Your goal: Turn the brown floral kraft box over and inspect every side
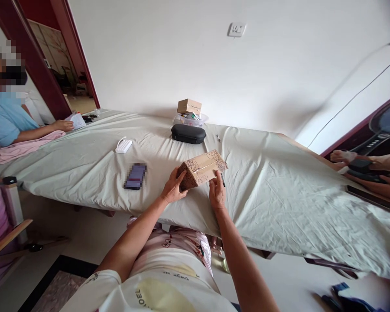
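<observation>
Phone [135,176] scrn blurred; held box [204,168] btm hidden.

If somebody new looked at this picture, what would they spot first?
Probably the scribbled box in the middle, gripped by the left hand, with the right hand at its near side. Beyond it, the black case stands out against the pale cloth. The white socket high on the wall might catch the eye too.
</observation>
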Tool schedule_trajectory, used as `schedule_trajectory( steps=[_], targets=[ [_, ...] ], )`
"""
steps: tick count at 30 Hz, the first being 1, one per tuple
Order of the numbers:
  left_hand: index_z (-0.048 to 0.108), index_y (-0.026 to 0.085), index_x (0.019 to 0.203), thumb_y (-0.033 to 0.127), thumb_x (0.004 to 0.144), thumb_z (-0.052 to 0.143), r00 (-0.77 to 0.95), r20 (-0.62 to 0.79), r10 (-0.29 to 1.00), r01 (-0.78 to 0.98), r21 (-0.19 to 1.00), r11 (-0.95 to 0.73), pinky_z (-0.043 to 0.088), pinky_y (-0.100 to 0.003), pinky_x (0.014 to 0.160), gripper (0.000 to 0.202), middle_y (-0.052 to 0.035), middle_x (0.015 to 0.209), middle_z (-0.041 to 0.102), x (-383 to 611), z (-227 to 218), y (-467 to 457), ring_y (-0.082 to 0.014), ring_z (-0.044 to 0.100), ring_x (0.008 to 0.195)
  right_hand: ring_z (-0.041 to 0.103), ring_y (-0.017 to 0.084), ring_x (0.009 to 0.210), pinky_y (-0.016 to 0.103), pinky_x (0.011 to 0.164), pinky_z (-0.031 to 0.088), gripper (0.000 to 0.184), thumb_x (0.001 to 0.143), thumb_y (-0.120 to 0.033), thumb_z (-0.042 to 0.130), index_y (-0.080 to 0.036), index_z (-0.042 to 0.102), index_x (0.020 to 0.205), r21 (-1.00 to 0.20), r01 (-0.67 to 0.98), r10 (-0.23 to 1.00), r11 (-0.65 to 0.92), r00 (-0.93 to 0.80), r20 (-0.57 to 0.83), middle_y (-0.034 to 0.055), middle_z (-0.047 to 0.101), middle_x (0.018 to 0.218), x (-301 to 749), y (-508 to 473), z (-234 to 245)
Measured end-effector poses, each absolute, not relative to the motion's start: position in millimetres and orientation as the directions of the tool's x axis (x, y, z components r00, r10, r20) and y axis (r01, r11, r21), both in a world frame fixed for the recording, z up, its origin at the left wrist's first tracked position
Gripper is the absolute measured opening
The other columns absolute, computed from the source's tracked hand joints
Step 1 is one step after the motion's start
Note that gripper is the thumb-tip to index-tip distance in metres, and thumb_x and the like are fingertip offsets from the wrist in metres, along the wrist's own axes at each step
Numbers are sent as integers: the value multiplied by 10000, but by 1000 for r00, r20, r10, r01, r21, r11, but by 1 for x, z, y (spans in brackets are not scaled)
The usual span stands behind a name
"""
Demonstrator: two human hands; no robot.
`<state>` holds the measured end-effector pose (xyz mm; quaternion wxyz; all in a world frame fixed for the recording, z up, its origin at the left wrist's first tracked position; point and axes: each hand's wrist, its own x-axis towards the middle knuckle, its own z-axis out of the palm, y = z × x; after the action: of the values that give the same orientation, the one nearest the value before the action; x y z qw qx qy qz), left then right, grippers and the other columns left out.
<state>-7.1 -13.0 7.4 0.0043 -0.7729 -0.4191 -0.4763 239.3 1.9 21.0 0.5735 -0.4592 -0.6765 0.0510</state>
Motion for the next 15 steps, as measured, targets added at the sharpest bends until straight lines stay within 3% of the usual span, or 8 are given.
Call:
schedule_trajectory(
  steps=[5, 15],
  targets=[
    [339, 264, 1619, 223, 700, 824, 234, 733, 639, 607, 403, -685, 421, -580, 1268, 1040, -198, 1708, 299, -14, 11, -13, -422, 365, 1593, 664, 206, 776, 401, 792, 582, 693, 1028, -553, 517, -209, 447, 1626, -709, 537, 679, 456, 306, 668, 70, 750, 972, 253, 12, 18],
    [327, 241, 1650, 269, 706, 794, 169, 732, 661, 516, 506, -692, 391, -551, 1299, 1053, -172, 1741, 280, -18, 8, -12, -402, 357, 1605, 626, 179, 725, 346, 755, 527, 906, 945, -568, 615, -192, 277, 1696, -760, 485, 722, 433, 318, 614, -2, 708, 861, 250, 13, 15]
  ],
)
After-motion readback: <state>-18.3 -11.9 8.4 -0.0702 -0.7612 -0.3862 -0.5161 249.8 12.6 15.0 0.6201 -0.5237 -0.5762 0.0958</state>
